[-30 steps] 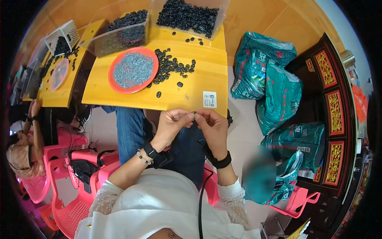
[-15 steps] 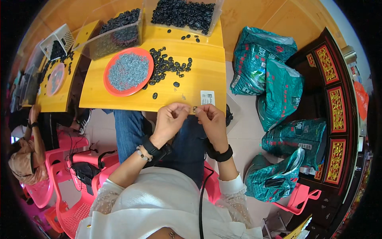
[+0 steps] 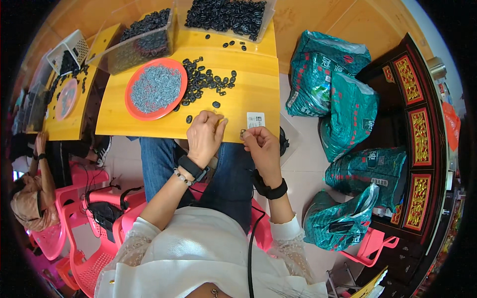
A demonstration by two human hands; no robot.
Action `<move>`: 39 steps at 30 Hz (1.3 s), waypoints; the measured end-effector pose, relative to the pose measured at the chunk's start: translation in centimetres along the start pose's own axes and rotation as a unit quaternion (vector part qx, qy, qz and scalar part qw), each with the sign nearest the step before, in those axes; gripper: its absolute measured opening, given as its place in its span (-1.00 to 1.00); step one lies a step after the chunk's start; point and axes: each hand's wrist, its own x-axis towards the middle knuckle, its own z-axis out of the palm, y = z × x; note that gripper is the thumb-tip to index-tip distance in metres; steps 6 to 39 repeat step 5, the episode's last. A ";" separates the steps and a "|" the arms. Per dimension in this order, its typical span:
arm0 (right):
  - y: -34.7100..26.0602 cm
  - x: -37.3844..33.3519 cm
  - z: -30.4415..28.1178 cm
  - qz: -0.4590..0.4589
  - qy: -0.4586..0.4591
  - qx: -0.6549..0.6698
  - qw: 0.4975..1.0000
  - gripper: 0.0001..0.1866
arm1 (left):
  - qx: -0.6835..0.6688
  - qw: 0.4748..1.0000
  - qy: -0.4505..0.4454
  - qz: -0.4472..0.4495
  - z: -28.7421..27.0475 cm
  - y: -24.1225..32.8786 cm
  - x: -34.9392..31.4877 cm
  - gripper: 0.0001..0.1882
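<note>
My right hand (image 3: 263,146) is closed at the table's front edge, thumb and forefinger pinching a small dark oval plastic piece (image 3: 243,133). My left hand (image 3: 204,136) rests on the tabletop with its fingers bent and the tips brought together at the wood. Whatever lies between those tips is too small to make out. Beyond it are two loose black oval pieces (image 3: 216,105). A red-orange plate (image 3: 130,102) full of grey screws (image 3: 156,89) sits farther left, beside a scattered pile of black oval pieces (image 3: 198,82).
Two clear bins (image 3: 144,57) of black pieces stand at the back of the yellow table (image 3: 248,74). A white label card (image 3: 256,119) lies by my right hand. Green sacks (image 3: 348,109) stand on the floor at right. Another person (image 3: 37,193) sits at far left near pink chairs (image 3: 92,253).
My left hand has moved away from the right one, forward onto the tabletop, and turned palm down. My right hand stays nearly in place, still pinching the oval piece. The view has shifted slightly.
</note>
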 end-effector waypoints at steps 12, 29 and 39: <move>0.6 0.1 -0.1 -0.001 -0.001 0.007 1.000 -0.87 | 0.014 1.000 0.004 0.011 0.4 -0.4 0.0 -0.82; 0.6 0.1 -0.1 -0.001 -0.001 0.007 1.000 -0.87 | 0.014 1.000 0.004 0.011 0.4 -0.4 0.0 -0.82; 0.6 0.1 -0.1 -0.001 -0.001 0.007 1.000 -0.87 | 0.014 1.000 0.004 0.011 0.4 -0.4 0.0 -0.82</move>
